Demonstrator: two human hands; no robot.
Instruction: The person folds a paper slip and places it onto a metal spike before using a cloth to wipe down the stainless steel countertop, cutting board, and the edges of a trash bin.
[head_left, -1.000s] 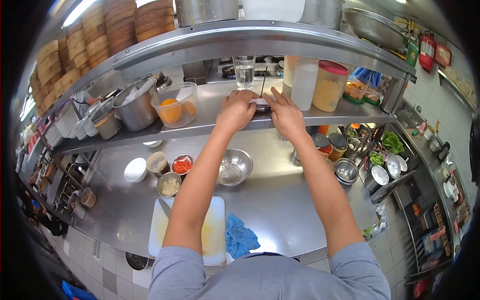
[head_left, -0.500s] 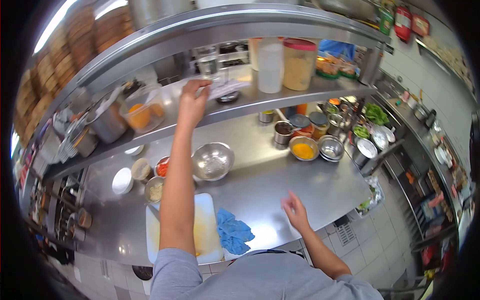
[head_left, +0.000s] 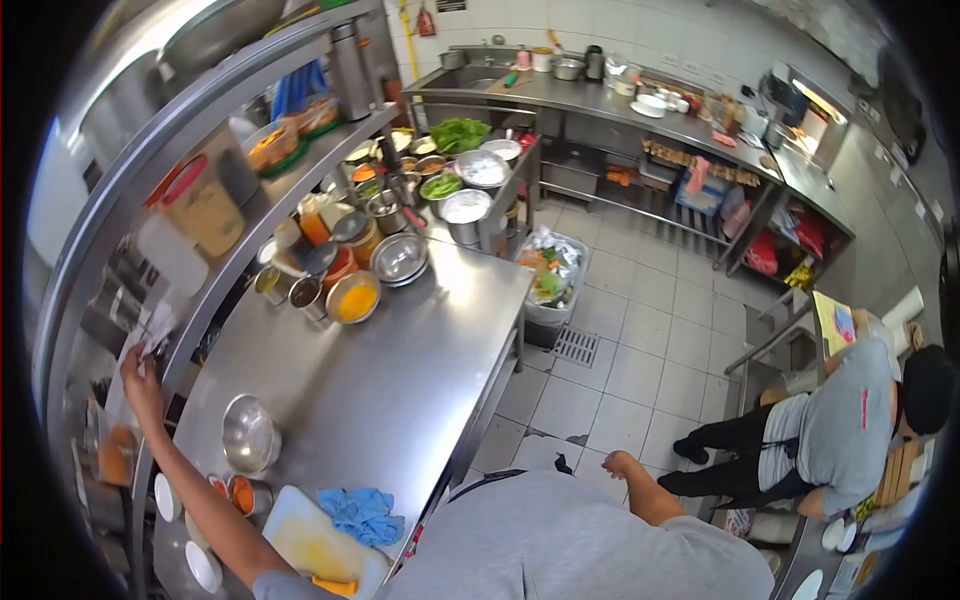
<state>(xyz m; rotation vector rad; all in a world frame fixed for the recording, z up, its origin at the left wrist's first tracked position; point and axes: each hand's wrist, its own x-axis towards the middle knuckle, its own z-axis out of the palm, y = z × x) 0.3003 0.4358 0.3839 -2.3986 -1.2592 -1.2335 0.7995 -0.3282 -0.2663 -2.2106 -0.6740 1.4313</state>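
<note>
My left hand (head_left: 140,378) reaches up to the steel shelf (head_left: 250,215) at the far left and pinches a white slip of paper (head_left: 158,325) at the shelf's edge. A blurred clear bottle (head_left: 172,255) and a red-lidded tub (head_left: 200,205) stand on the shelf just beyond it. My right hand (head_left: 620,465) hangs at my side over the tiled floor, away from the counter, with nothing in it.
On the steel counter (head_left: 400,370) are a steel bowl (head_left: 250,435), a white cutting board (head_left: 310,545), a blue cloth (head_left: 362,512) and several sauce pots (head_left: 350,295). A waste bin (head_left: 548,275) stands off its end. A person in grey (head_left: 830,430) bends over at the right.
The view has swung far to the right. My right hand left the shelf and dropped to my side. My left hand stays at the shelf with the white slip.
</note>
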